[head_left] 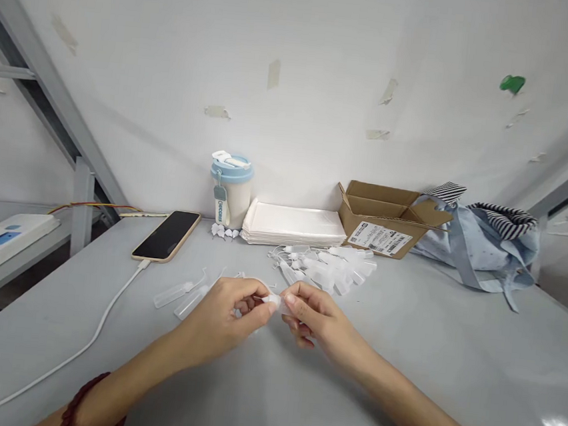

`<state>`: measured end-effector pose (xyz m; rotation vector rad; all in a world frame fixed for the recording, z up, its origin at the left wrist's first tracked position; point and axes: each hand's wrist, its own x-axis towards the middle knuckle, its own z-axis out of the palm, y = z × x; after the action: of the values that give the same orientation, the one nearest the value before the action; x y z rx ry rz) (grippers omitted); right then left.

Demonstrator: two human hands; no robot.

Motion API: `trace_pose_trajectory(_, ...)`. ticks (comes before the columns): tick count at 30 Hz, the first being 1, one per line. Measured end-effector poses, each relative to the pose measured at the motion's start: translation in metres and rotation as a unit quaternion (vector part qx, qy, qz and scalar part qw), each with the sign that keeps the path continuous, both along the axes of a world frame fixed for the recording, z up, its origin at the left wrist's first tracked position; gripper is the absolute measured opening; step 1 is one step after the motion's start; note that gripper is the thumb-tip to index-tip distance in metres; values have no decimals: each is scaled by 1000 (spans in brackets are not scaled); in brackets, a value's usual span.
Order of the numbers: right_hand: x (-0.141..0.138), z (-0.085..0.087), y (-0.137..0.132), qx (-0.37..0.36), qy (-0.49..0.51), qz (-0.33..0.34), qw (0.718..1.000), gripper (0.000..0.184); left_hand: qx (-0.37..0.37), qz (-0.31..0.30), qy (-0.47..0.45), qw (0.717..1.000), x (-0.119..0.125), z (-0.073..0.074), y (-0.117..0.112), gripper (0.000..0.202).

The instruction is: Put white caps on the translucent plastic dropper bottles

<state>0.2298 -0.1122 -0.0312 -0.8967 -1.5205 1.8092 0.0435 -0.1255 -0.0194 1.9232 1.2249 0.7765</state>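
Observation:
Between my two hands, above the grey table, is a small translucent plastic bottle (286, 306) with a white pointed cap (272, 299). My left hand (237, 309) pinches the cap between thumb and fingers. The bottle's body is gripped by my right hand (314, 315), thumb on top. Two similar bottles with thin strap-like tails lie left of my left hand, one of them a clear bottle (173, 294); my hand partly covers others. Behind my hands spreads a pile of the same bottles (331, 268). Several small white caps (224, 232) sit by the cup.
At the back stand a cup with a blue lid (230, 191), a stack of white envelopes (295, 226), an opened cardboard box (376, 218) and a light blue cloth bag (482, 245). A phone (167, 236) on a white cable (102, 323) lies left, near a power strip (4, 243).

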Motion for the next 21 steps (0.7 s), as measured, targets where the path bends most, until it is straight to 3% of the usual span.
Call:
trace_pose_trajectory(3,-1,-1,-2,178,-93,-47,978,25,-69,7,-38,997,1,-1,1,30)
trace_pose_trajectory(5,0,-5,-1,301,-146,-69,940,20,-95,21,-61,993,1,0,1,33)
trace_pose_trajectory(6,0,-8,0,373,-166,-82,909,19,-107,30,-77,991,1,0,2,34)
trace_pose_trajectory(9,2,-17,2,580,-197,-125,781,18,-158,28,-136,978,1,2,3,38)
trace_pose_trajectory(11,3,-19,2,637,-188,-136,735,18,-192,2,-151,970,-1,4,4,40)
trace_pose_trajectory(13,3,-18,-1,629,-166,-132,748,18,-203,-27,-141,969,-2,6,4,43)
trace_pose_trajectory(15,3,-14,-5,564,-150,-121,803,17,-177,-44,-116,976,-3,7,2,43)
trace_pose_trajectory(18,1,-8,-7,386,-132,-106,907,21,-78,-44,-40,995,-3,7,0,38)
trace_pose_trajectory(21,-1,-6,-5,218,-87,-100,967,34,44,-31,54,997,-1,4,-3,34)
